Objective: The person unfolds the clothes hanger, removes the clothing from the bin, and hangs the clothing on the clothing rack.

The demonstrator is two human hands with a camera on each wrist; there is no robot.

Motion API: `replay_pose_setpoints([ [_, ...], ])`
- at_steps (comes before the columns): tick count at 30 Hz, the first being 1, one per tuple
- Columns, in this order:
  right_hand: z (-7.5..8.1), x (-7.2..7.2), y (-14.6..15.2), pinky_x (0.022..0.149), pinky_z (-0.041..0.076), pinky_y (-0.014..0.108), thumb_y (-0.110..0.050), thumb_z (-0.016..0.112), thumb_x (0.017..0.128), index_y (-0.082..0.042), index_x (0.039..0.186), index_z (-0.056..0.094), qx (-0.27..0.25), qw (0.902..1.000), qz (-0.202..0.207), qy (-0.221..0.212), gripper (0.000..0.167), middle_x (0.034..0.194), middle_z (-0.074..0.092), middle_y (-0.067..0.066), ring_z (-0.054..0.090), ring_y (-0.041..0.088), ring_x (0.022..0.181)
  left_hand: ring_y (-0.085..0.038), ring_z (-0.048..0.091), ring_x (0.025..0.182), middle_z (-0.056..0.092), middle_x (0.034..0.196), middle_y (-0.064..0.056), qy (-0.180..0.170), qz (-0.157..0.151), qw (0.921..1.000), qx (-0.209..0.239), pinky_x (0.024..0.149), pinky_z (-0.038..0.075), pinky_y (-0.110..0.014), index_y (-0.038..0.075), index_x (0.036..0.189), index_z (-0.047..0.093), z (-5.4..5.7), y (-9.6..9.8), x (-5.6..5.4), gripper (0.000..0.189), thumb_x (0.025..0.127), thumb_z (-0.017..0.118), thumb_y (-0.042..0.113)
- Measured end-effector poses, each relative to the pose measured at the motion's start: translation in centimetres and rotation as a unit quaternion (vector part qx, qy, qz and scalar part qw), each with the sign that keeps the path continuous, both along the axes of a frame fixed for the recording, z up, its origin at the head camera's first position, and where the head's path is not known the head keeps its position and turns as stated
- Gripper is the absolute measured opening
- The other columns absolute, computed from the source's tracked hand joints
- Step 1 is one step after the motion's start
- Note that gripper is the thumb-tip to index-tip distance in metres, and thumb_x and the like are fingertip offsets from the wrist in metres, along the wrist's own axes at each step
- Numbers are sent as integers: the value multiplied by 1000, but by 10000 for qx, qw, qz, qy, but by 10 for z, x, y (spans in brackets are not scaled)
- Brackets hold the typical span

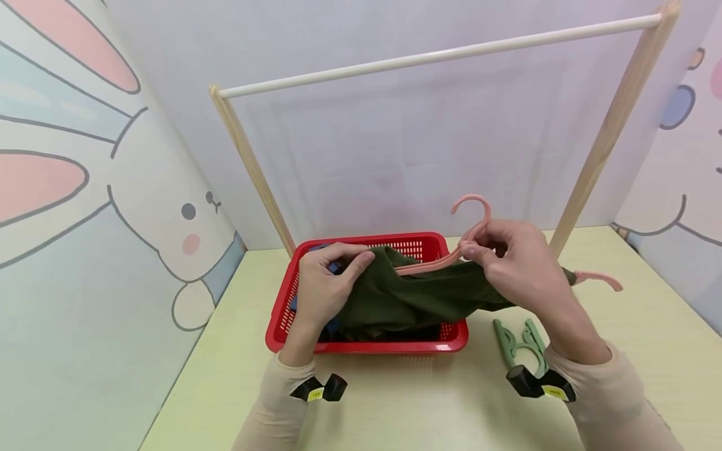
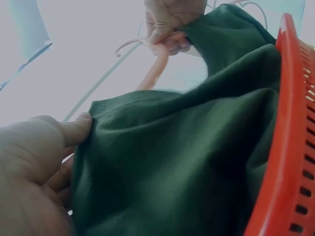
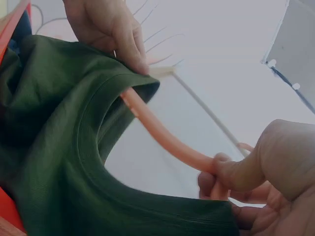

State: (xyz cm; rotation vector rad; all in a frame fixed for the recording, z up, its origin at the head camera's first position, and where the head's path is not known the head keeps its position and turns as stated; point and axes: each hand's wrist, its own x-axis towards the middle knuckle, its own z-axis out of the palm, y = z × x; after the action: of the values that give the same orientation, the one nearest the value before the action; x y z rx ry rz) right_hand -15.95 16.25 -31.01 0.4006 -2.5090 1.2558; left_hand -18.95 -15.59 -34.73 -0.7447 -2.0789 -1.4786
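A dark green shirt [image 1: 417,297] hangs between my hands above the red basket. My left hand [image 1: 327,282] pinches its neckline edge between thumb and fingers. With my right hand [image 1: 516,263] I grip a pink hanger [image 1: 429,266] just below its hook. One hanger arm runs into the shirt's neck opening, as the right wrist view shows; its end is hidden in the cloth. The other end sticks out of the cloth at the right in the head view. In the left wrist view the shirt [image 2: 172,162] drapes against the basket's rim.
The red basket [image 1: 366,347] holds blue and dark cloth. A folded green hanger [image 1: 521,347] lies on the table [image 1: 417,401] right of it. Behind stands a rack with a white rod [image 1: 440,57] and wooden posts [image 1: 612,131]. Rabbit-printed walls flank the table.
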Motion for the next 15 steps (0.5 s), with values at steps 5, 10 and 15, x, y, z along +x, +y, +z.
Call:
replay_pose_setpoints([
  [5,0,2,-2,63,45,27,-17,78,107,-14,105,83,-129,9995,-198,197,7,90,76,4,57,24,76,-16,78,103,85,109,1,-89,-113,9996,-263,94,63,-34,14,116,89,-2,4,1,19,97,88,11],
  [10,2,3,0,64,45,28,-18,76,107,-14,106,82,-235,9990,-320,203,7,89,76,5,57,24,77,-16,78,109,85,114,3,-90,-123,9981,-593,100,62,-37,15,119,88,-1,3,2,22,96,89,14],
  [15,3,2,5,66,46,24,-19,78,107,-13,107,83,-389,9978,-466,274,8,91,78,2,62,18,78,-16,78,114,84,121,2,-128,18,9965,-832,101,62,-38,14,127,86,5,-8,1,32,95,91,18],
])
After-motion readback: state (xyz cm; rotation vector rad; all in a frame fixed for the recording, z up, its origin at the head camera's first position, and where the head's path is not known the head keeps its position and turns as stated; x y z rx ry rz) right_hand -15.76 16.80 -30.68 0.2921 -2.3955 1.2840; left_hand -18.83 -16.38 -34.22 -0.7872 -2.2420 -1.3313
